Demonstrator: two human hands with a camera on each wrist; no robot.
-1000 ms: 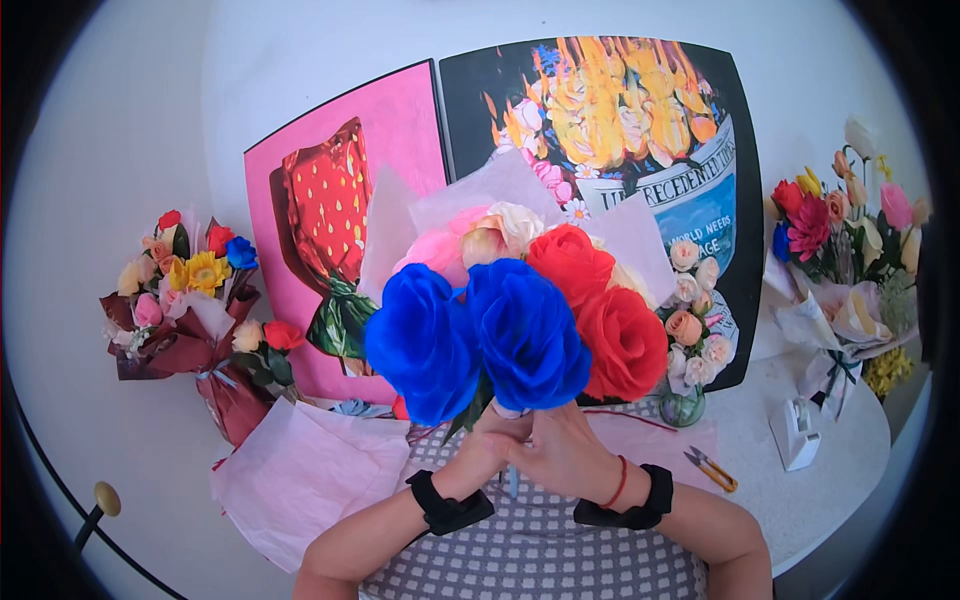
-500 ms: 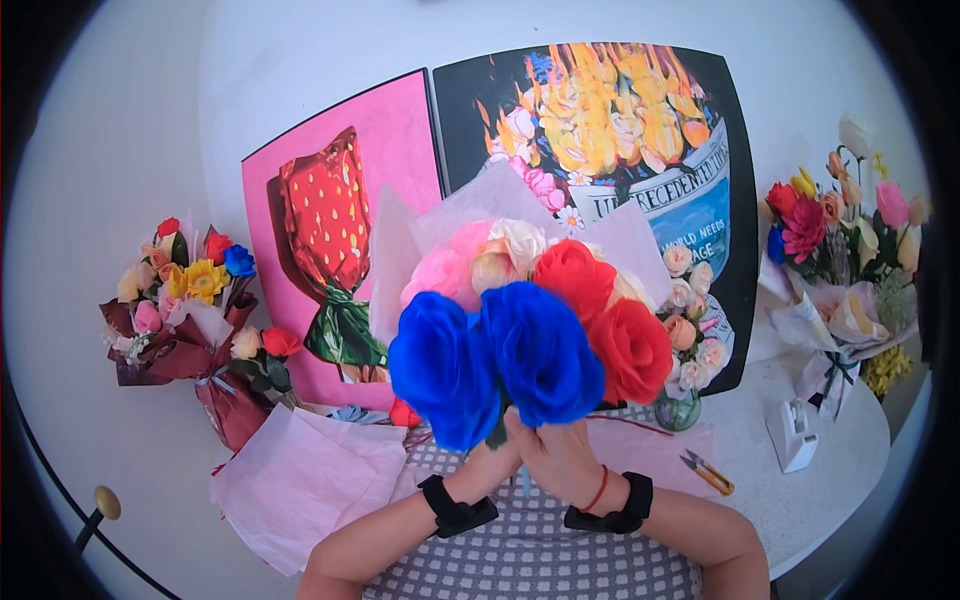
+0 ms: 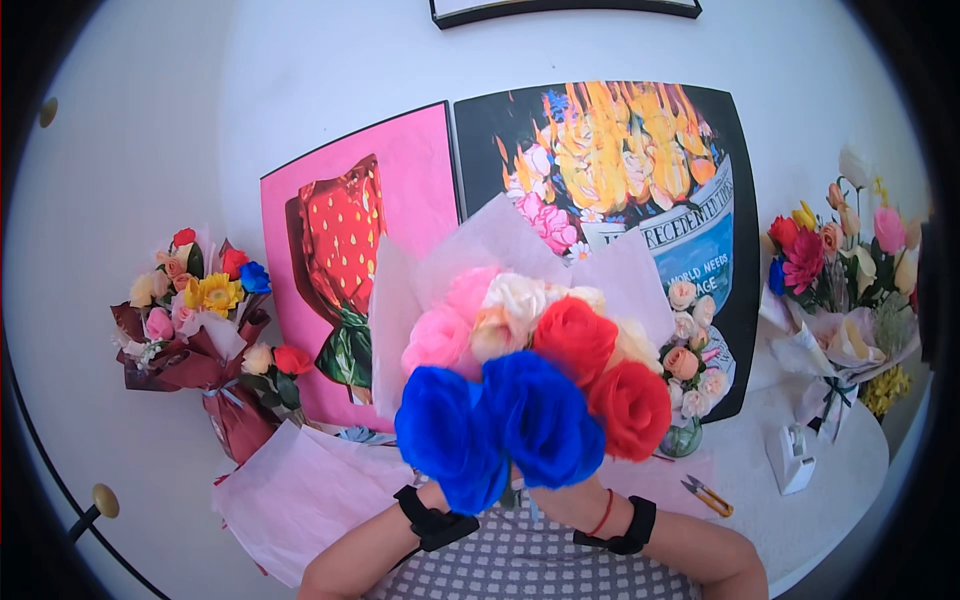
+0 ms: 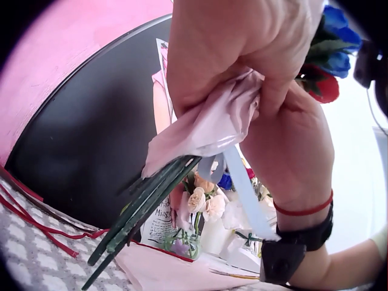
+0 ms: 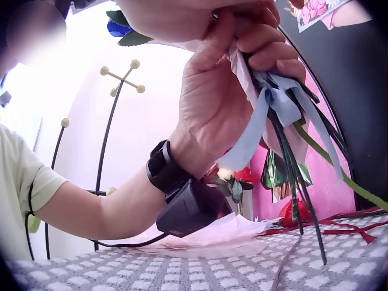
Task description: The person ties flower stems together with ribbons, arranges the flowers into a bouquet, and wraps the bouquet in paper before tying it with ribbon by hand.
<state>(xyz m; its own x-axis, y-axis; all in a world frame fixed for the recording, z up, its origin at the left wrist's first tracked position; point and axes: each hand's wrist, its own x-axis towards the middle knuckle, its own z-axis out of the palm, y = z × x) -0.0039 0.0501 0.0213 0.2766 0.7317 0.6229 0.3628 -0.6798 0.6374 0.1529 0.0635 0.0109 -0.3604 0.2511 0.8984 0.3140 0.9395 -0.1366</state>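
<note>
bouquet [image 3: 540,400] sits lower in view than half a second ago. left hand [image 5: 218,109] grips its wrapped neck; right hand [image 4: 294,142] meets it, finger closure hidden. light pressure above the ribbon [image 5: 284,112] should avoid creasing. beyond the hands: pink paper [image 3: 300,490] left, scissors [image 3: 708,496] right; roses [image 3: 682,362] and paintings [image 3: 620,160] crowd behind.

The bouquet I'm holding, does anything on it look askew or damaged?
In the right wrist view, one lighter green stem curves away from the dark stems below the blue ribbon, so it looks astray. I see no damage.
</note>
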